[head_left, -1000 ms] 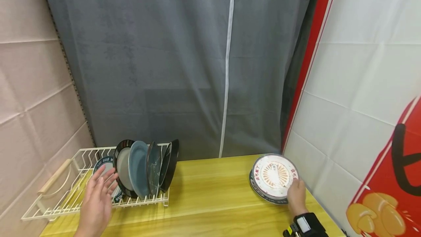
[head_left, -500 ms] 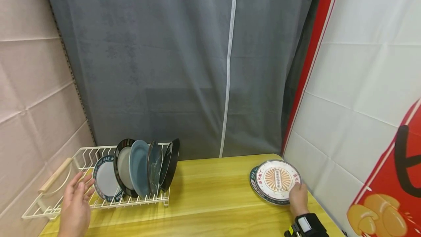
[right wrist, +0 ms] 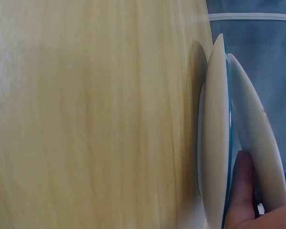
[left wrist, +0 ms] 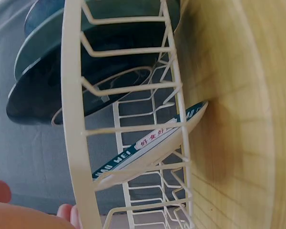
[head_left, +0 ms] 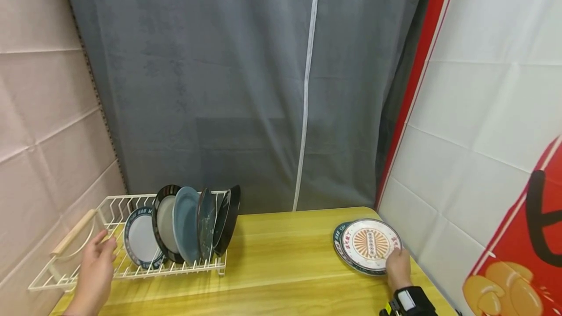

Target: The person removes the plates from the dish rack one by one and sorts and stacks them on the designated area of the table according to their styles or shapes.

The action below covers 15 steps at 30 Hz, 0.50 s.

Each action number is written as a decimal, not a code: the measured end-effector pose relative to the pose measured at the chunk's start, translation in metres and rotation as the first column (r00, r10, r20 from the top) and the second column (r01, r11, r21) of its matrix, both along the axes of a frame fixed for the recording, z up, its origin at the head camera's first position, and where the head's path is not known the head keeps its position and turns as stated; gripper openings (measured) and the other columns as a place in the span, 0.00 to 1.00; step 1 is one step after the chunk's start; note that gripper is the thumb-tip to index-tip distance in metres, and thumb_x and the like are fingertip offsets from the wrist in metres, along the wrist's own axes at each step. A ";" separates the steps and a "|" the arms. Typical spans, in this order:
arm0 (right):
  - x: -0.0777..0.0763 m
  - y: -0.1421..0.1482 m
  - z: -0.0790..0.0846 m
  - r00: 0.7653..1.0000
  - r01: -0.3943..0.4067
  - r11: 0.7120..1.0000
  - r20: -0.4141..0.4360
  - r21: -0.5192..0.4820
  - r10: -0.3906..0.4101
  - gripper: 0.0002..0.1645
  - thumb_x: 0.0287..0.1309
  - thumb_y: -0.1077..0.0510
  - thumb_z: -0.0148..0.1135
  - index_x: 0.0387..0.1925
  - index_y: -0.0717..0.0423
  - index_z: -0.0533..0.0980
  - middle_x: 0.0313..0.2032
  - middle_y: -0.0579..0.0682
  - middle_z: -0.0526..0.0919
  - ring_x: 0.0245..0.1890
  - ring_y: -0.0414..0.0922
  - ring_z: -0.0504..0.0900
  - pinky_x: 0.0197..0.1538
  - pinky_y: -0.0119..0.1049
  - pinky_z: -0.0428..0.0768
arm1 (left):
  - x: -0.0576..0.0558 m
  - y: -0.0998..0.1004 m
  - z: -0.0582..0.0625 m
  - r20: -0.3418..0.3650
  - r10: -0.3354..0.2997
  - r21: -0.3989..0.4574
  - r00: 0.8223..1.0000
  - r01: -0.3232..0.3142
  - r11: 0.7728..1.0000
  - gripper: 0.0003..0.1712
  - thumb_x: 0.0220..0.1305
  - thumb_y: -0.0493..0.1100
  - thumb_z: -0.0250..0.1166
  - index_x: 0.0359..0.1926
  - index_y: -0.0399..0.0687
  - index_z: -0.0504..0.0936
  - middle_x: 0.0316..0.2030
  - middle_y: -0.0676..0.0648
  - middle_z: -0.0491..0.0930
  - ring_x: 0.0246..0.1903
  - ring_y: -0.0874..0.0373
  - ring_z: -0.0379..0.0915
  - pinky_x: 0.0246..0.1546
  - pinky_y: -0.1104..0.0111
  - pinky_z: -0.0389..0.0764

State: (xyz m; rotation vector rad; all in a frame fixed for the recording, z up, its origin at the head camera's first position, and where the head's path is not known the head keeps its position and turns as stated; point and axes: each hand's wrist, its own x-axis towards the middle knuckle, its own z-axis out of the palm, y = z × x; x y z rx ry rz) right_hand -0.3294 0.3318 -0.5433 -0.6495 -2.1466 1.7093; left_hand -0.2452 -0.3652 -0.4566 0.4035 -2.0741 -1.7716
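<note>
My right hand [head_left: 398, 267] grips the near right edge of a white plate [head_left: 371, 245] with an orange sunburst and red characters. Its fingers reach underneath; in the right wrist view one finger [right wrist: 243, 183] lies between this tilted upper plate [right wrist: 257, 129] and the plate below [right wrist: 217, 129]. That lower plate [head_left: 338, 238], dark-rimmed, sits on the table. My left hand [head_left: 94, 267] is at the front left of the white dish rack [head_left: 164, 271], fingers loosely bent and holding nothing. A white plate with a teal lettered rim [head_left: 142, 238] leans in the rack beside it.
Also standing in the rack are a black-rimmed plate [head_left: 167, 228], a blue plate [head_left: 186, 226], a dark green plate [head_left: 205, 226] and a black dish [head_left: 228, 221]. A wooden handle [head_left: 73, 233] tops the rack's left end. A grey curtain [head_left: 246, 111] hangs behind the table [head_left: 272, 267].
My left hand has moved left and down, away from the teal-rimmed plate. My right hand still holds the upper white plate, which has tilted and shifted slightly toward me.
</note>
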 end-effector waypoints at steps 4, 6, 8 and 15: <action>0.000 -0.001 0.000 1.000 -0.007 1.000 -0.001 0.012 0.007 0.40 0.88 0.56 0.15 0.82 0.89 0.39 0.79 0.90 0.49 0.83 0.81 0.53 0.89 0.74 0.55 | -0.008 -0.003 0.006 0.096 -0.015 -0.074 0.995 0.022 0.997 0.40 0.93 0.48 0.35 0.91 0.30 0.36 0.83 0.13 0.47 0.71 0.30 0.67 0.60 0.69 0.77; -0.001 -0.002 0.000 1.000 -0.005 1.000 0.008 0.024 0.005 0.40 0.88 0.56 0.15 0.81 0.89 0.40 0.79 0.90 0.50 0.82 0.81 0.54 0.88 0.74 0.56 | -0.013 -0.002 0.008 0.130 -0.023 -0.095 0.991 0.035 0.995 0.41 0.92 0.48 0.33 0.90 0.28 0.35 0.84 0.13 0.44 0.80 0.21 0.55 0.77 0.49 0.75; -0.002 -0.003 0.001 1.000 -0.002 0.999 0.015 0.034 0.002 0.40 0.88 0.56 0.16 0.81 0.89 0.40 0.78 0.90 0.51 0.80 0.79 0.57 0.87 0.73 0.59 | -0.019 0.000 0.010 0.150 -0.028 -0.095 0.988 0.042 0.995 0.41 0.92 0.48 0.32 0.90 0.27 0.34 0.85 0.13 0.42 0.85 0.18 0.46 0.86 0.31 0.61; -0.003 -0.005 0.001 0.999 -0.023 0.996 0.040 0.084 0.020 0.40 0.86 0.58 0.17 0.80 0.91 0.42 0.76 0.90 0.55 0.75 0.76 0.62 0.83 0.71 0.65 | -0.037 0.001 0.011 0.177 -0.087 -0.068 0.980 0.100 0.993 0.42 0.91 0.46 0.32 0.86 0.19 0.29 0.85 0.12 0.32 0.86 0.14 0.37 0.89 0.27 0.48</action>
